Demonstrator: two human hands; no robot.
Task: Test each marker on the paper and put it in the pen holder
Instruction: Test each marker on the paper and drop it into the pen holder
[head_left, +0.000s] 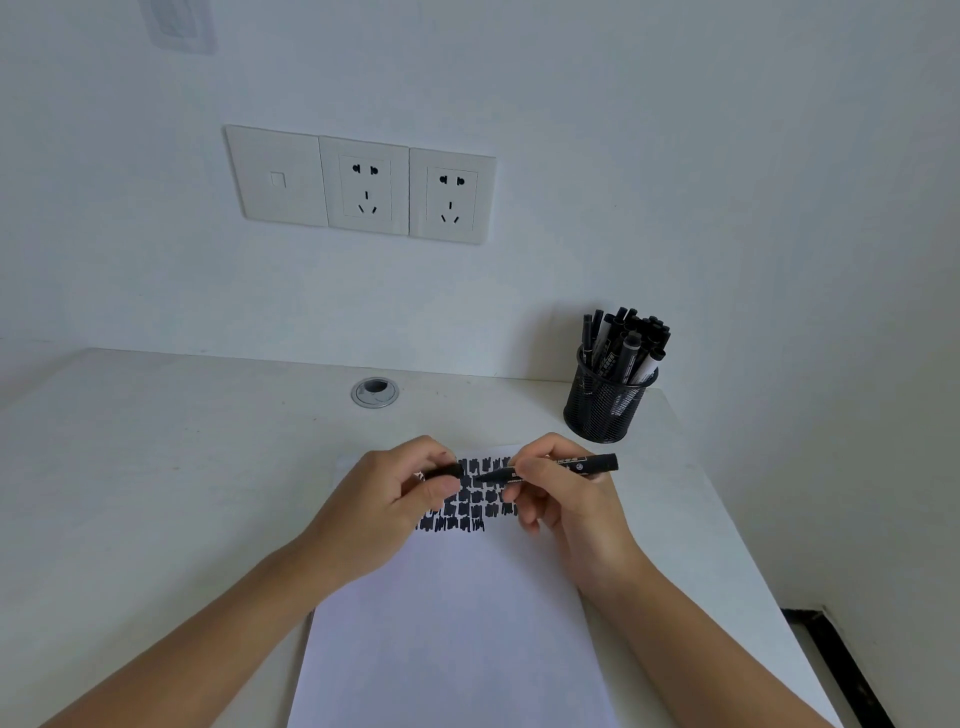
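Worktop (182, 467) white, set against the wall. Paper (457, 623) lies lengthwise from mid-worktop toward the near edge, its far end filled with rows of black test marks (478, 504), the rest bare. The 2 hands hang over that inked end. Right hand (566, 499): grip clenched around 1 marker (587, 463), held like a pen but lying nearly level, butt toward the right edge, tip toward the left hand. Left hand (384, 499): grip pinching the cap (444, 472) between thumb and fingers, open end facing the tip. Cap and tip are just apart and in line, both above the sheet, not on it. Whether the cap is coming off or going on I cannot tell. Holding it near the tip suits either, and holding it at all stops it rolling off. Pen holder (602, 410), black mesh, stands near the far right corner, well apart from the paper, on the side of the marker-holding hand for an easy drop-in. It is packed with black markers (628, 338) standing on end. I see no loose markers on the worktop, so I judge the task is near its end. Cable grommet (375, 393) by the far edge, wall sockets (363, 187) above.
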